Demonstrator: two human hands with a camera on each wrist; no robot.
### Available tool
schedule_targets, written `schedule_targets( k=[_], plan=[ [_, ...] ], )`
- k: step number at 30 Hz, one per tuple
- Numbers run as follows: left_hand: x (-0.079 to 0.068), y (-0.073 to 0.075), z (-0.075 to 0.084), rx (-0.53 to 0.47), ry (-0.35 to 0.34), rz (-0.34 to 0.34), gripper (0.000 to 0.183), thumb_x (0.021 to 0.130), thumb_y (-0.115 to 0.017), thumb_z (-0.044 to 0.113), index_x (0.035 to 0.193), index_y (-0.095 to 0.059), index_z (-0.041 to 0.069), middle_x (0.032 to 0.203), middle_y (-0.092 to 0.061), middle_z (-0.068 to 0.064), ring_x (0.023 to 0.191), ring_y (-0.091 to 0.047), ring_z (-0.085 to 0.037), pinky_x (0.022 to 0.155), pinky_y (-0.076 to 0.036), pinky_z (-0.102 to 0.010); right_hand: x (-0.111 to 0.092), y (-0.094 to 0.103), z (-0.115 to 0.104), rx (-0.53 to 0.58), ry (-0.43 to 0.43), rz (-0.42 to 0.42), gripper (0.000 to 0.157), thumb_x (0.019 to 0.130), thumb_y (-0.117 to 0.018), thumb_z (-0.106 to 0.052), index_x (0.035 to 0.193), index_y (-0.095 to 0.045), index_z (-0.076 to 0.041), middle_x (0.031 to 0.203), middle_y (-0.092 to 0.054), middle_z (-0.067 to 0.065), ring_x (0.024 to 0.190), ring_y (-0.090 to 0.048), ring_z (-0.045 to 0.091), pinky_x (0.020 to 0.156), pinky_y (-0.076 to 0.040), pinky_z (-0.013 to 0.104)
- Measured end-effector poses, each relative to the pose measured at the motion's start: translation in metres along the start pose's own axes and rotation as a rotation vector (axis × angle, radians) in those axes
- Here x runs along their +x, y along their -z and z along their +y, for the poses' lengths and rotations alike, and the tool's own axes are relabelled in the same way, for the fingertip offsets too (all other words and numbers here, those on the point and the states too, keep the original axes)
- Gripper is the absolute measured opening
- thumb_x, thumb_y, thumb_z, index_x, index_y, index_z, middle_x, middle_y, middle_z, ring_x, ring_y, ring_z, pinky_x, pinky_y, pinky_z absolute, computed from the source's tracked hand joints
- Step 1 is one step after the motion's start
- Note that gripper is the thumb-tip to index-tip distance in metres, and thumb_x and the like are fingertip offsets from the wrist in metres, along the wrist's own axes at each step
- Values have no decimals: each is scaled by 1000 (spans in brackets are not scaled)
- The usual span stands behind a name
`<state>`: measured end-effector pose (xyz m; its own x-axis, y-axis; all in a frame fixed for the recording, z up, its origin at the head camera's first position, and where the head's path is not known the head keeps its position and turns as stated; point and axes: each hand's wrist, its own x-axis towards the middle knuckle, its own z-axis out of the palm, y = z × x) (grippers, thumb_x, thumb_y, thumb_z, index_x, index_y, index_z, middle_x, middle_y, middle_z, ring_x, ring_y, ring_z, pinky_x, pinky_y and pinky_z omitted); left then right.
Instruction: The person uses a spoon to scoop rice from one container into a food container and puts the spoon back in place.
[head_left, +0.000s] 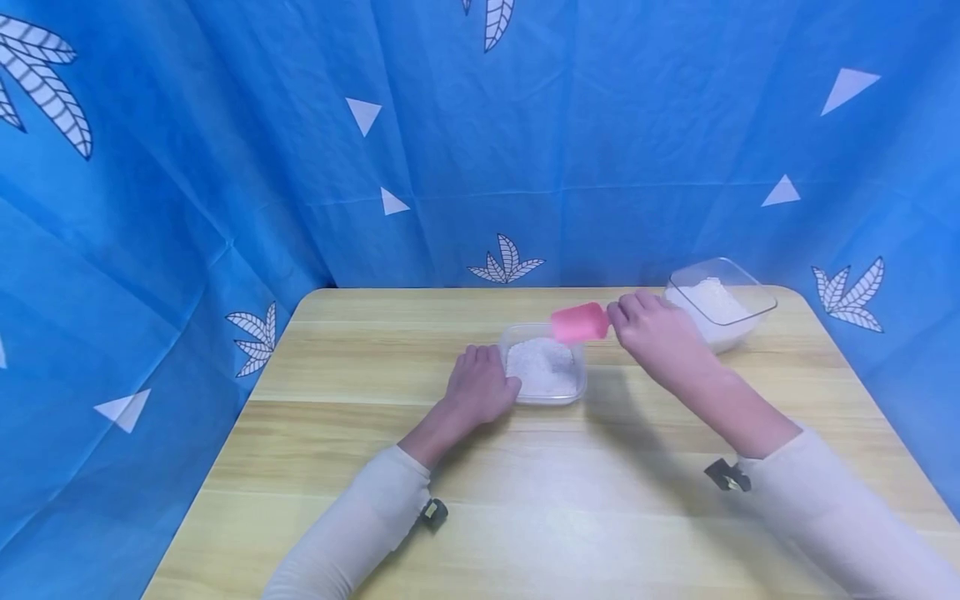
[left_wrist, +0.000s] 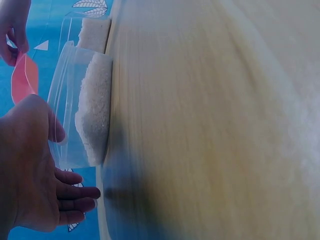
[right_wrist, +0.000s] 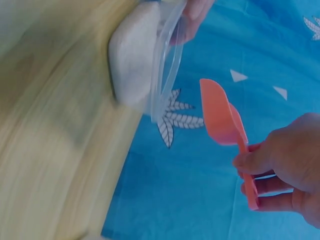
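Note:
A small clear plastic container (head_left: 545, 400) with white grainy contents (head_left: 540, 367) stands on the table. At its left side my left hand (head_left: 482, 385) holds it near the corner, the thumb against the wall. In the left wrist view the other fingers (left_wrist: 75, 204) extend beside the container. My right hand (head_left: 651, 332) grips a pink scoop (head_left: 580, 322) by its handle, thumb on one side and fingers on the other. The scoop's bowl hangs above the container's far right corner, apart from it in the right wrist view. Whether anything lies in the bowl, I cannot tell.
A larger clear container (head_left: 759, 310) with white contents stands at the table's back right, partly behind my right hand. The wooden table (head_left: 570, 517) ends at a blue patterned curtain (head_left: 480, 150). Small black devices (head_left: 727, 475) sit at both sleeve cuffs.

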<state>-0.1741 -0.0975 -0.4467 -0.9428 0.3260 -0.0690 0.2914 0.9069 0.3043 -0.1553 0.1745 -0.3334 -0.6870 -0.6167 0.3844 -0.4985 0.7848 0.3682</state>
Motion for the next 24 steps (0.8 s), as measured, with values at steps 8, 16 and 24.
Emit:
schedule_targets(
  k=[8,16,24],
  plan=[
    [1,-1,1,0,-3,11,48,87,-43,41,114,-50,1,105,-52,-10,95,-42,-24,89,-39,-36,-16,7,29,27,-111,18,28,77,-65,16,103,-67,8,89,-66,22,82,-61,36,56,-56,42],
    [1,-2,0,1,-1,17,48,87,-44,41,113,-50,1,105,-53,-11,96,-43,-25,91,-39,-37,-31,12,59,49,-192,-39,35,78,-60,17,112,-63,8,105,-65,28,99,-61,45,64,-56,51],
    [1,-2,0,10,0,8,49,87,-42,41,114,-49,1,107,-52,-11,98,-43,-25,93,-39,-38,-45,17,92,82,-303,-205,40,83,-58,10,123,-58,4,112,-61,30,103,-54,49,55,-52,57]
  ],
)
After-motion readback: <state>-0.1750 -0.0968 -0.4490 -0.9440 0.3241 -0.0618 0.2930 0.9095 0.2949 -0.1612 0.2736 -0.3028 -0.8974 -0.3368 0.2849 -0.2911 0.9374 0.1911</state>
